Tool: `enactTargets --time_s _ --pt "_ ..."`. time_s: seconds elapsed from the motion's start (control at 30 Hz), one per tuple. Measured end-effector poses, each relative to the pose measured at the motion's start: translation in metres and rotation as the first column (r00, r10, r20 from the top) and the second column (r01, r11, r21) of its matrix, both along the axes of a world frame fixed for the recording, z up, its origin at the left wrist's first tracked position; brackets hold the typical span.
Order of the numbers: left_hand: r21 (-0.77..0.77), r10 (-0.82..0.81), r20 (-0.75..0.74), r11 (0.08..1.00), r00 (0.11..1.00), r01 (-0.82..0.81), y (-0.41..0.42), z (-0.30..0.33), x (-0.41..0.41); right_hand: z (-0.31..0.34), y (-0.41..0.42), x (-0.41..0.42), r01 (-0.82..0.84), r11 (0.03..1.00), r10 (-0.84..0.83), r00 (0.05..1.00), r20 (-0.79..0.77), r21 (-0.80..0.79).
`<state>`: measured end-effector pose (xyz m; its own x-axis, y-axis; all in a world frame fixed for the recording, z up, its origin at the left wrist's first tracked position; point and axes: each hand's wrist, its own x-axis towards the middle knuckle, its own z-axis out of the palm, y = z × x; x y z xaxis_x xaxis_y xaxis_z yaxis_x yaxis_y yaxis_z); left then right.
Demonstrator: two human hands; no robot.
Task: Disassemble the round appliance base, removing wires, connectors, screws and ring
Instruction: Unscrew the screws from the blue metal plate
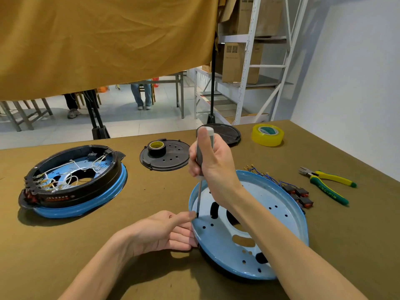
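Head view | right hand (213, 167) fingers clamped on screwdriver (200, 169) (tip inside blue base (279, 195)) | left hand (166, 231) fingers pinching its rim

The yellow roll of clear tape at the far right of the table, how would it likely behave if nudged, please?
The yellow roll of clear tape lies flat on its side, so it would probably slide, not roll. It looks light and rigid. The olive cloth-covered table may add drag.
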<state>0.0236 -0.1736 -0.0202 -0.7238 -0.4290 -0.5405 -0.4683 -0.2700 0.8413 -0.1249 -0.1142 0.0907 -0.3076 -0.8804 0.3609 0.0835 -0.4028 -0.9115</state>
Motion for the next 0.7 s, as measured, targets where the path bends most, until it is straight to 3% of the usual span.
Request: enactTargets --time_s 0.23,0.43,0.5,0.57,0.7 --pt "0.023 0.010 -0.018 1.000 1.000 -0.009 0.000 0.000 0.001 -0.001 0.000 0.000 -0.048 0.999 0.047 0.996 0.082 0.017" --pt "0.014 0.015 -0.011 1.000 1.000 -0.015 -0.001 -0.002 0.001 0.000 0.006 0.003 0.040 0.996 -0.053 0.986 -0.156 -0.082" --pt "0.022 0.024 -0.005 0.999 1.000 -0.024 -0.002 -0.002 0.001 0.006 0.012 -0.006 0.091 0.992 -0.118 0.914 -0.388 -0.086" --pt "0.027 0.023 -0.003 0.999 1.000 -0.023 -0.003 -0.003 0.000 0.018 0.019 -0.020 0.116 0.990 -0.141 0.782 -0.607 -0.081" --pt "0.027 0.008 -0.005 1.000 1.000 -0.008 -0.003 -0.002 -0.001 0.051 0.031 -0.041 0.097 0.991 -0.133 0.522 -0.843 -0.096"
